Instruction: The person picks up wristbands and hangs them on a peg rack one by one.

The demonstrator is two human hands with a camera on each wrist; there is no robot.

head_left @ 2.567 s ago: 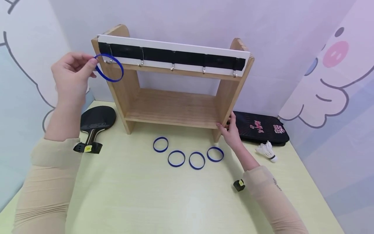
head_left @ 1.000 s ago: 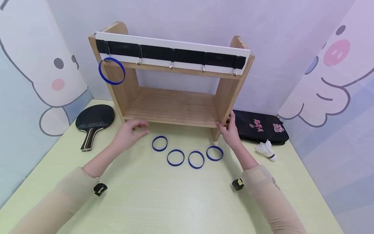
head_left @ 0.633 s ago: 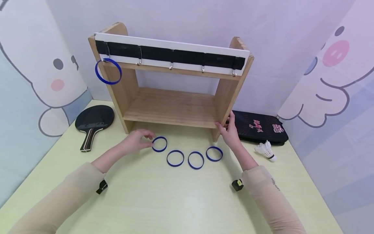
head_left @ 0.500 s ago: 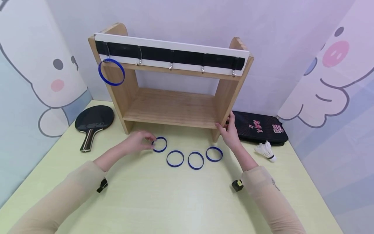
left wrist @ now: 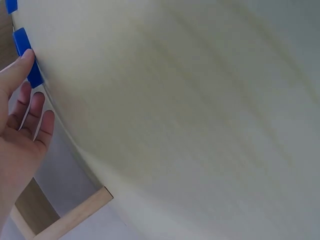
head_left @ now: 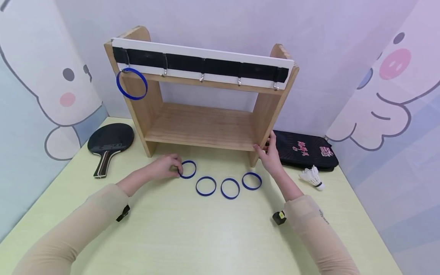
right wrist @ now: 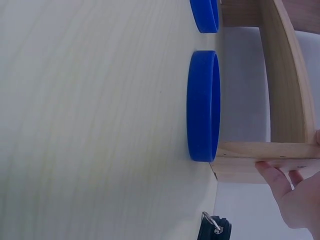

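Note:
In the head view my left hand (head_left: 166, 167) pinches the left edge of a thin blue ring (head_left: 196, 168) on the table. From the left wrist, the thumb lies on the blue ring (left wrist: 36, 76) and the other fingers are partly behind it. Three more blue rings (head_left: 206, 195) lie to its right. Another blue ring (head_left: 135, 98) hangs from the leftmost hook of a white strip (head_left: 206, 50) with black tape. That strip runs across the front of a small wooden shelf (head_left: 203, 122). My right hand (head_left: 272, 157) grips the shelf's lower right side, thumb in front.
A table tennis bat (head_left: 111, 138) lies left of the shelf. To the right are a black zip case (head_left: 306, 149) and a white shuttlecock (head_left: 312, 176). Several metal hooks (head_left: 201, 77) line the strip. Walls stand behind and beside the pale table (head_left: 206, 236).
The ring my left hand held earlier now hangs from the leftmost hook. That hand has come down to the table and taken hold of the leftmost ring there. My right hand keeps its place.

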